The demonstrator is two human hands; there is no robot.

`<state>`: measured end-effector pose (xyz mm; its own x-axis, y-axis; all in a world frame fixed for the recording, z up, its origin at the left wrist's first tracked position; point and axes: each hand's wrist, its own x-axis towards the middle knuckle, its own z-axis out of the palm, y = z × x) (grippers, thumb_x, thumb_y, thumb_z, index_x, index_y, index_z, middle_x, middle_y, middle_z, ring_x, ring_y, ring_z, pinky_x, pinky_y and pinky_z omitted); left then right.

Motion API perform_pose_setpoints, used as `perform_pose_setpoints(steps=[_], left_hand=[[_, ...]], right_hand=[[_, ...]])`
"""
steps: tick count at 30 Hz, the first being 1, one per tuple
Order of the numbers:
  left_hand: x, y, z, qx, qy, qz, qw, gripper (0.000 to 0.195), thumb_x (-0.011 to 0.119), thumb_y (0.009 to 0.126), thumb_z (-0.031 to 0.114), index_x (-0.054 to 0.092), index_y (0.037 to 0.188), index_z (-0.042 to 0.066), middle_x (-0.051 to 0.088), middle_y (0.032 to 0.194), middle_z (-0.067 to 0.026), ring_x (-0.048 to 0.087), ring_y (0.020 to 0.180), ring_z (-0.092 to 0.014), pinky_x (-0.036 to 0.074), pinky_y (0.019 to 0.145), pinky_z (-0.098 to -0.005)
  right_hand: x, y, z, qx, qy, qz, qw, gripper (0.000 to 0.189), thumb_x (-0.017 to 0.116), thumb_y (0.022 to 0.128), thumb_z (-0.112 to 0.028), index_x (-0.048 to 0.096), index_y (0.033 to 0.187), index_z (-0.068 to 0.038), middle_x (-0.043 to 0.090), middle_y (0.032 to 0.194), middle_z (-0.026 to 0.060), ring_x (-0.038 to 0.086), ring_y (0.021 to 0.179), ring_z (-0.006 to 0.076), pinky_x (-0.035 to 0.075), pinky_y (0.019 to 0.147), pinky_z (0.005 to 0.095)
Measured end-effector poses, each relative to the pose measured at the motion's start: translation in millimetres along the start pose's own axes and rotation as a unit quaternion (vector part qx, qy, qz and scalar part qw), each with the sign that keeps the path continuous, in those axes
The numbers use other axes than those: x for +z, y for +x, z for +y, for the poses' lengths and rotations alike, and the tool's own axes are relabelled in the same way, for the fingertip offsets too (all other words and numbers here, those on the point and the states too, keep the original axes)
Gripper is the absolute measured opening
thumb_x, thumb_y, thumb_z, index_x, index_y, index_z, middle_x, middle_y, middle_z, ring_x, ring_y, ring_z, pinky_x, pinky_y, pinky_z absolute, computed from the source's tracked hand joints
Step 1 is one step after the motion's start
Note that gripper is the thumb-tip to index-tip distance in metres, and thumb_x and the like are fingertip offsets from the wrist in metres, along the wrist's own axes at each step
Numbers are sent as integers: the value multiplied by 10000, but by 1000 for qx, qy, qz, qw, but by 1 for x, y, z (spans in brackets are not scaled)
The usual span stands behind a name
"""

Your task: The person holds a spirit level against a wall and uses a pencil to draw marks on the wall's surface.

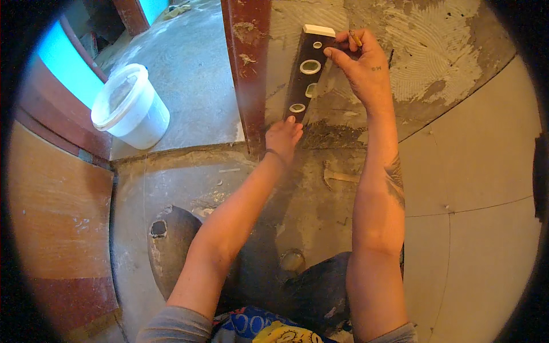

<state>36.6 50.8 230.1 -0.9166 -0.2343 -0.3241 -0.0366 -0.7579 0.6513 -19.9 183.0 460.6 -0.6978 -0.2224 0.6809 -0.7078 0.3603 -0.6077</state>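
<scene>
A black spirit level (303, 79) with white-ringed openings and a pale end cap lies lengthwise beside the reddish-brown door frame (252, 73). My left hand (283, 136) holds its near end, thumb on top, with the other fingers partly hidden. At the far end, my right hand (362, 58) pinches the level's right edge between thumb and fingers. A short yellow-brown stick (355, 38), too small to identify, is tucked between the right fingers. Ridged, dried adhesive (429, 51) covers the surface to the right of that hand.
A hammer (341, 176) lies on the dusty concrete floor (317, 206) between my forearms. Large beige tiles (484, 171) with small spacers extend along the right. A white plastic bucket (150, 113) stands past the threshold at left. A wooden panel (60, 206) borders the left side.
</scene>
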Motion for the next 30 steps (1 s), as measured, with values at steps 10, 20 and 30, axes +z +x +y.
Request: perform_pose_setpoints(steps=[10, 20, 30], left_hand=[[-2, 6, -3, 7, 31, -1, 1000, 257, 673, 1015, 231, 620, 1025, -21, 666, 940, -101, 679, 928, -230, 577, 806, -378], [0, 7, 3, -20, 8, -9, 1000, 315, 660, 1017, 206, 540, 1188, -30, 623, 1114, -171, 670, 1081, -302, 598, 909, -414], [-18, 13, -1, 165, 240, -144, 946, 263, 652, 1012, 208, 609, 1178, 8, 718, 996, -149, 707, 969, -290, 576, 872, -389]], right_hand=[[-2, 0, -17, -7, -20, 6, 1000, 416, 841, 807, -140, 435, 860, -64, 705, 1053, 71, 615, 898, 135, 518, 801, 290], [-7, 2, -28, 75, -22, -12, 997, 249, 754, 853, -60, 550, 991, -29, 577, 880, 49, 530, 808, 164, 477, 752, 333], [0, -1, -28, 74, 44, -5, 996, 284, 747, 856, -44, 481, 954, -60, 529, 895, 22, 515, 816, 144, 461, 732, 299]])
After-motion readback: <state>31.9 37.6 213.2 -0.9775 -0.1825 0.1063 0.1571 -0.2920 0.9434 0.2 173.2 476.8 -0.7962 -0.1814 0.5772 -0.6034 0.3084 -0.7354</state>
